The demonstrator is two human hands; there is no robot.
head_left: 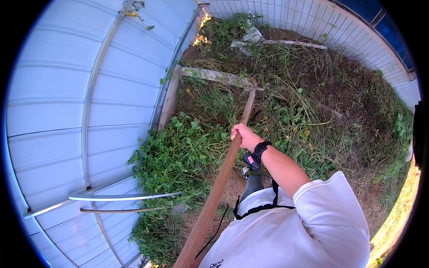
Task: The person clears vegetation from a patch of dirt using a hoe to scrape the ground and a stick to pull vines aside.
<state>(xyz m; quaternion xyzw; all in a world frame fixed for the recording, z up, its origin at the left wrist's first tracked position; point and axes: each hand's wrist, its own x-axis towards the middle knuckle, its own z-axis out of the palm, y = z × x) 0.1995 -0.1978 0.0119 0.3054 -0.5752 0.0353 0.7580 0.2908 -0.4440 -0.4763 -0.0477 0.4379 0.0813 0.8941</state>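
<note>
My right hand (241, 135) wraps round a long wooden hoe (220, 181), probably to steer its head beside the pale beam (214, 76) among weeds (187, 143); left hand unseen, its grip I cannot tell

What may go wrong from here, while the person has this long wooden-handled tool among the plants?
The far end of the long tool, held by the right hand, appears close to the pale beam and might knock or catch on it. The tangled stems beside that end could snag it. The visible shoe is near leafy weeds, so a step into them might trip the person.
</note>
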